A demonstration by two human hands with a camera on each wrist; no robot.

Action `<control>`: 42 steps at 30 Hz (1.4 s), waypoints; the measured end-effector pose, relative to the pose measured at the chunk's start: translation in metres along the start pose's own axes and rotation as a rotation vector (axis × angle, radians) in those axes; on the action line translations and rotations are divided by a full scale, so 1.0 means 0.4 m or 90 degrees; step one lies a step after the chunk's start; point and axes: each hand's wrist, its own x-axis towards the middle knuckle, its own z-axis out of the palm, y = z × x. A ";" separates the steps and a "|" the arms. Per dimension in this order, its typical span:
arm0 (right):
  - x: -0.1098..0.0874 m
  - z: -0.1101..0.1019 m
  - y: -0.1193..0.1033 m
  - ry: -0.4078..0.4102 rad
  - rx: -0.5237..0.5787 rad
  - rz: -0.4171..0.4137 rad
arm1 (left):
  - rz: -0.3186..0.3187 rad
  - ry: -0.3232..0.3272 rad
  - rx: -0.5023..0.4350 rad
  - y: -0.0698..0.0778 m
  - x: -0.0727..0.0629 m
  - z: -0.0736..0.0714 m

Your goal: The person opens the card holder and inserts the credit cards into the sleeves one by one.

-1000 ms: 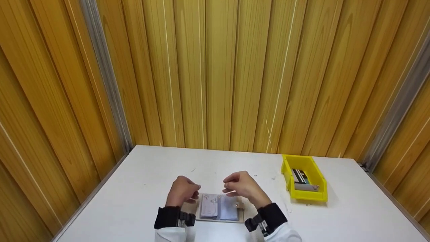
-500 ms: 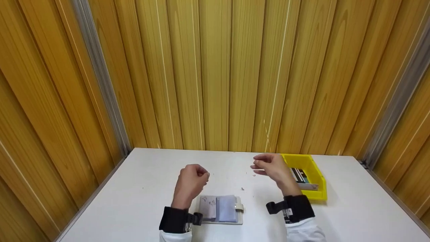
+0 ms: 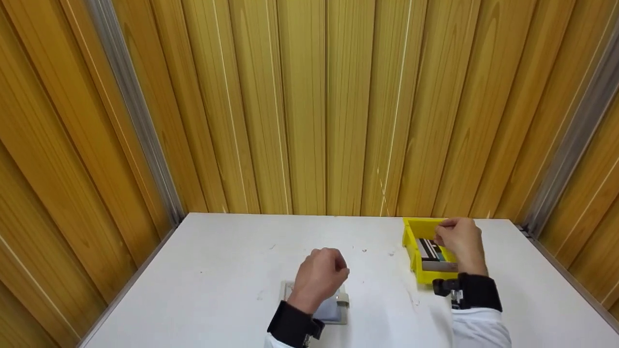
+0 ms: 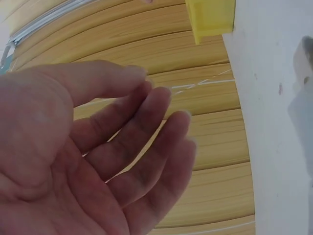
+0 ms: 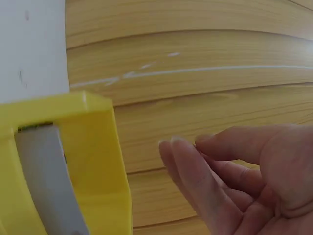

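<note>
My right hand hovers over the right side of the yellow bin, fingers loosely bent and nothing between them. A stack of cards, striped black and white on top, lies inside the bin; the right wrist view shows the pale edge of the stack. Above the open card holder is my left hand, relaxed and holding nothing. That hand hides most of the holder; a clear sleeve and the snap strap stay visible. In the left wrist view the fingers are loosely curved.
The white table carries small marks and scuffs. Wood-patterned wall panels stand behind it and at both sides, with grey metal posts in the corners.
My right hand has left the card holder and travelled right to the yellow bin. The left hand has risen from the holder's left side and shifted right over it.
</note>
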 end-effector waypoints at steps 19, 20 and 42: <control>0.038 -0.065 0.016 -0.275 -0.311 -0.088 | -0.029 -0.060 0.042 0.021 -0.003 0.050; 0.035 -0.066 0.017 -0.282 -0.318 -0.094 | -0.029 -0.061 0.042 0.020 -0.003 0.050; 0.037 -0.054 0.080 -0.275 -0.331 -0.134 | -0.042 -0.083 0.053 0.002 -0.002 0.077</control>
